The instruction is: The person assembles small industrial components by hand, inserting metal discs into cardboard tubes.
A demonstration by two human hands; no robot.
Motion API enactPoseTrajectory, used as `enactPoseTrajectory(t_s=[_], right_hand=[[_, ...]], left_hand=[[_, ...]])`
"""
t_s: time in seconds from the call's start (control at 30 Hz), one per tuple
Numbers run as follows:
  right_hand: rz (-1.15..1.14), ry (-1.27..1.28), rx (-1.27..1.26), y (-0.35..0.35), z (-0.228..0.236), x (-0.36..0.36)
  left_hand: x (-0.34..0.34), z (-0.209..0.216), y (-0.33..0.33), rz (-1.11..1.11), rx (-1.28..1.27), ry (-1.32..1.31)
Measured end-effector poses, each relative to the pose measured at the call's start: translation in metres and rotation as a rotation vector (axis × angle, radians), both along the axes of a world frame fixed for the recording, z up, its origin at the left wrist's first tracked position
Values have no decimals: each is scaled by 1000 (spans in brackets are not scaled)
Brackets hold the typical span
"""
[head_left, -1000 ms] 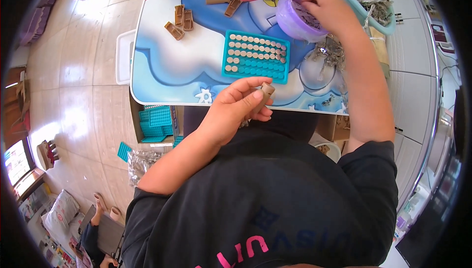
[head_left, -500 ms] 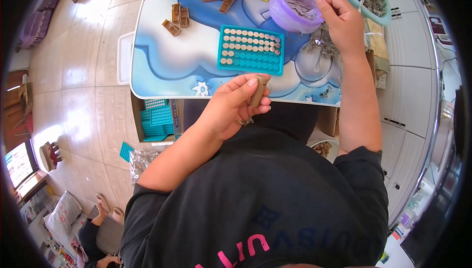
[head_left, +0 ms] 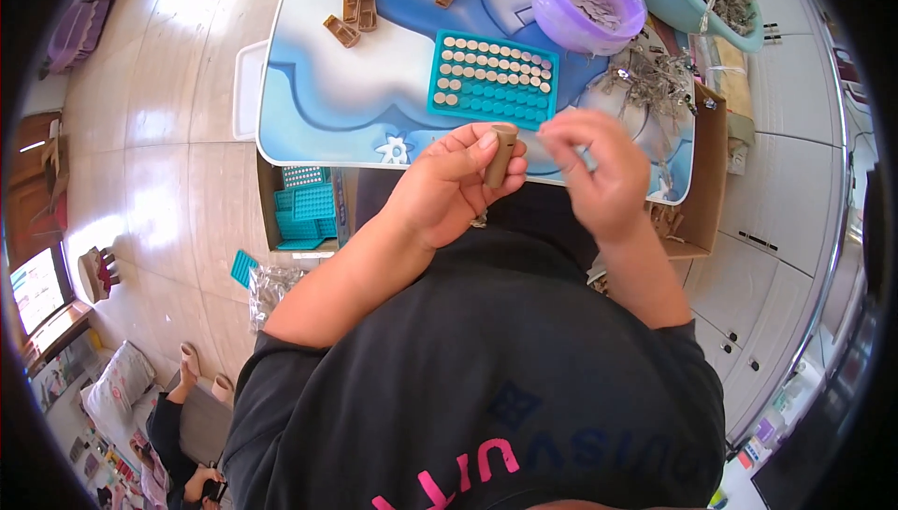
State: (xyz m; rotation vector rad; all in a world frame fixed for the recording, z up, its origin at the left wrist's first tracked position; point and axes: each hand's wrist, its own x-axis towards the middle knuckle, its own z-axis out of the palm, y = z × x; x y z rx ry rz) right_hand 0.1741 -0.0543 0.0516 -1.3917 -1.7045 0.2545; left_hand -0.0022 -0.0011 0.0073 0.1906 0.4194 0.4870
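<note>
My left hand grips a brown hollow cylinder, upright with its top end facing up, between thumb and fingers at the table's near edge. Just right of it, my right hand is blurred by motion, its fingertips drawn together and pointing at the cylinder; what they pinch is too smeared to make out. Beyond the hands lies a teal tray with rows of round beige pieces, some places in its nearer rows without one. A purple bowl holding small pale flat pieces stands behind and to the right.
Brown plastic parts lie at the table's far left. A light-blue basin of grey tangled material stands far right. More grey strands lie beside the bowl. A box with teal trays sits below the table's left side. Another person's legs show lower left.
My right hand has come from the purple bowl, where it pinched a small pale piece, down and left to beside the cylinder. My left hand keeps its hold on the cylinder.
</note>
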Motion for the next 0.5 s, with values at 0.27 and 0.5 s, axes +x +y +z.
enactPoseTrajectory(t_s=[0.27, 0.5], right_hand=[[-24, -14, 83, -17, -16, -13], [11, -105, -5, -19, -12, -14]], left_hand=[[5, 13, -5, -11, -2, 94], [5, 3, -6, -70, 91, 39]])
